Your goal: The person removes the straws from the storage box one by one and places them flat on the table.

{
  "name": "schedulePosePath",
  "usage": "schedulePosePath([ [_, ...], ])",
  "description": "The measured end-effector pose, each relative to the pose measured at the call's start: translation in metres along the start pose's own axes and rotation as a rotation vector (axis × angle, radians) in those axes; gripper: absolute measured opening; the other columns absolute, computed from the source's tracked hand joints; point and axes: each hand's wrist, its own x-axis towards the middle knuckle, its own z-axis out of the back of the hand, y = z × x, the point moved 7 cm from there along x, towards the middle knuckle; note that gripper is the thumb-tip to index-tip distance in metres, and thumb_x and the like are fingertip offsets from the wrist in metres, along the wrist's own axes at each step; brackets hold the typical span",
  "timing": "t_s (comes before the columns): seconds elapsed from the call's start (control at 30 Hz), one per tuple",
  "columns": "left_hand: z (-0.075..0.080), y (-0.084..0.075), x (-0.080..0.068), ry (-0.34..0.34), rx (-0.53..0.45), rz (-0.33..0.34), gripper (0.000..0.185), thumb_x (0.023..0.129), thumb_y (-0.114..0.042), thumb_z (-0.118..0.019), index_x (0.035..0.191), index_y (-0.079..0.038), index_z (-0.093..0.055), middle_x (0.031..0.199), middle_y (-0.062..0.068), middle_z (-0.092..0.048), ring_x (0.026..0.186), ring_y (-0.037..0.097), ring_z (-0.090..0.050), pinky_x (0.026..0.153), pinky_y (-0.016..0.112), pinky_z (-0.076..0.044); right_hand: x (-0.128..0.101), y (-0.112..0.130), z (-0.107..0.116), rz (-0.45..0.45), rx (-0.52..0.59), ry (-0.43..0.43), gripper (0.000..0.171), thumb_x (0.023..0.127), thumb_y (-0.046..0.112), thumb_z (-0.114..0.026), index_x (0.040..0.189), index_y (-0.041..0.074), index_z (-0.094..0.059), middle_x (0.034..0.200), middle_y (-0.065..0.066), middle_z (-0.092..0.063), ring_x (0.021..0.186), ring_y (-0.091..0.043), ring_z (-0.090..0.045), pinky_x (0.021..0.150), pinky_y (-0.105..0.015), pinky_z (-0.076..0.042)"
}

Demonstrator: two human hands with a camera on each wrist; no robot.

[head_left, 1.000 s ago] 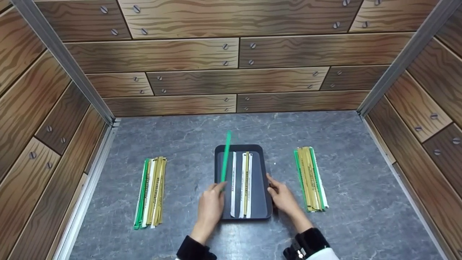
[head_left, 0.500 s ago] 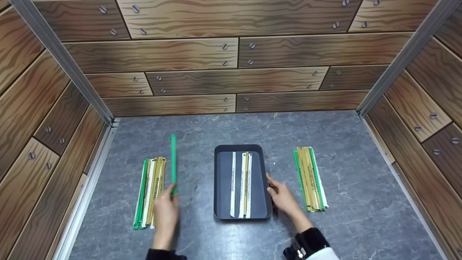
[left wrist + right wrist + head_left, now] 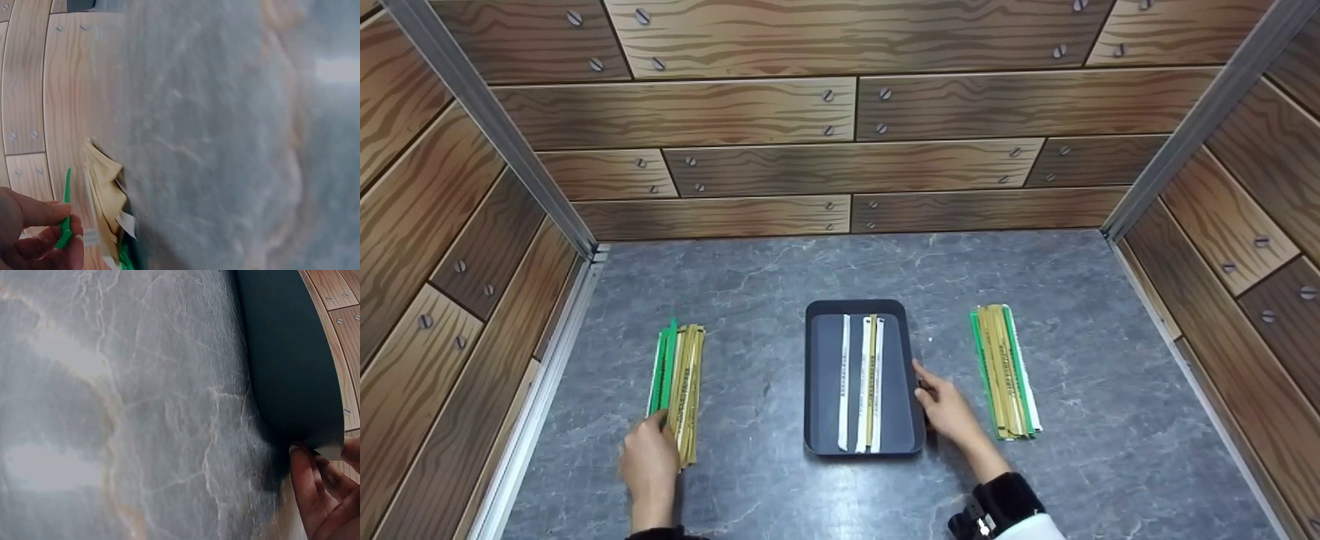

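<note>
Green strip (image 3: 668, 360) is in your left hand (image 3: 649, 463), pinched between thumb and fingers at its near end; the left wrist view shows the same strip (image 3: 65, 216) caught between thumb and curled fingertips (image 3: 42, 212). It lies lengthwise on the left pile (image 3: 681, 390) of green, white and tan strips, at the pile's left side, pointing away from you. Whether it rests fully on the pile or sits slightly above it, can't tell.

Writing: tan and white strips carry a line of dark print along their length, too small to read in any view. No brand legible.

Left hand pose: low on the grey stone-pattern tabletop (image 3: 750, 285), at the near end of the left pile, forearm coming in from the bottom edge, dark sleeve cuff just visible. Grip is narrow, closed on the strip.

Right hand (image 3: 949, 409) sits against the right wall of the dark tray (image 3: 821, 375), thumb and fingers on the rim, holding it; the right wrist view shows fingertips (image 3: 301, 475) curled at the tray (image 3: 287, 354) edge. Black wrist strap and a white sleeve behind it.

Tray sits mid-table, between the two piles, with white strips (image 3: 845, 382) and one tan strip (image 3: 871, 379) lying lengthwise inside, side by side, left part of the tray floor bare.

Right pile (image 3: 1005, 371) of green, tan and white strips lies just right of your right hand, apart from the tray.

Wood-plank printed walls (image 3: 840, 112) with screw heads close in the table on three sides; metal corner posts (image 3: 487, 127) at the back corners.
</note>
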Motion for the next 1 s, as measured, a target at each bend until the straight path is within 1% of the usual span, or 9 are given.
schedulePosePath([
  [0.17,-0.002,0.005,0.000,-0.005,0.026,0.038,0.025,0.089,0.000,-0.062,0.113,0.001,-0.070,0.098,0.027,-0.067,0.082,0.048,-0.063,0.064,0.062,-0.049,0.000,-0.002,-0.001,-0.034,-0.001,0.007,0.051,0.097,0.002,-0.057,0.146,0.011,-0.046,0.124,-0.027,-0.061,0.109,-0.033,-0.061,0.080,-0.041,-0.052],
  [0.27,-0.002,0.004,0.001,-0.016,0.027,0.035,0.026,0.089,0.001,-0.062,0.113,0.003,-0.070,0.099,0.028,-0.066,0.084,0.049,-0.063,0.067,0.062,-0.049,0.000,-0.002,-0.001,-0.032,0.008,0.004,0.051,0.097,0.002,-0.057,0.146,0.011,-0.046,0.123,-0.026,-0.062,0.109,-0.033,-0.062,0.081,-0.041,-0.052],
  [0.43,0.002,-0.001,-0.001,-0.093,0.015,0.000,0.030,0.085,0.002,-0.065,0.114,0.006,-0.068,0.104,0.030,-0.062,0.092,0.050,-0.058,0.077,0.061,-0.045,0.000,-0.001,-0.001,-0.009,0.003,0.001,0.052,0.096,0.001,-0.057,0.146,0.010,-0.047,0.123,-0.025,-0.062,0.109,-0.033,-0.061,0.086,-0.044,-0.051],
  [0.53,0.003,-0.014,-0.004,-0.142,-0.014,-0.058,0.030,0.082,0.004,-0.067,0.112,0.008,-0.067,0.103,0.031,-0.060,0.094,0.049,-0.056,0.078,0.060,-0.044,0.000,-0.001,-0.001,-0.011,0.002,0.003,0.052,0.096,0.001,-0.057,0.146,0.010,-0.046,0.124,-0.026,-0.061,0.109,-0.034,-0.062,0.084,-0.044,-0.052],
  [0.63,-0.001,-0.038,-0.011,-0.171,-0.067,-0.192,0.026,0.079,0.008,-0.068,0.104,0.013,-0.067,0.098,0.033,-0.060,0.089,0.049,-0.057,0.076,0.059,-0.046,0.000,-0.002,0.000,-0.019,0.008,0.002,0.052,0.096,0.001,-0.057,0.146,0.010,-0.046,0.125,-0.027,-0.060,0.110,-0.035,-0.061,0.086,-0.044,-0.052],
  [0.7,-0.009,-0.060,-0.021,-0.160,-0.116,-0.301,0.025,0.076,0.010,-0.069,0.100,0.015,-0.065,0.096,0.033,-0.059,0.086,0.049,-0.058,0.074,0.059,-0.049,0.000,-0.002,0.000,-0.018,0.012,0.002,0.052,0.096,0.001,-0.057,0.146,0.009,-0.046,0.126,-0.027,-0.059,0.113,-0.036,-0.060,0.092,-0.047,-0.050],
  [0.83,-0.036,-0.109,-0.045,-0.067,-0.210,-0.488,0.031,0.076,0.009,-0.072,0.106,0.013,-0.063,0.098,0.028,-0.060,0.085,0.043,-0.061,0.076,0.054,-0.053,0.000,-0.002,0.000,-0.026,0.016,0.003,0.052,0.097,0.002,-0.057,0.147,0.010,-0.046,0.127,-0.027,-0.059,0.115,-0.036,-0.058,0.098,-0.049,-0.046],
  [0.9,-0.050,-0.134,-0.056,-0.013,-0.239,-0.519,0.035,0.077,0.008,-0.074,0.110,0.010,-0.064,0.099,0.024,-0.061,0.086,0.038,-0.062,0.076,0.050,-0.054,0.000,-0.002,0.000,-0.030,0.016,0.004,0.052,0.097,0.002,-0.057,0.147,0.011,-0.045,0.128,-0.026,-0.058,0.116,-0.036,-0.058,0.099,-0.049,-0.045],
  [1.0,-0.066,-0.166,-0.069,0.067,-0.289,-0.528,0.039,0.078,0.006,-0.074,0.115,0.010,-0.063,0.103,0.021,-0.062,0.090,0.034,-0.063,0.079,0.044,-0.056,0.000,-0.002,-0.001,-0.023,0.018,0.005,0.052,0.097,0.002,-0.057,0.147,0.011,-0.045,0.128,-0.027,-0.059,0.115,-0.036,-0.058,0.098,-0.049,-0.046],
])
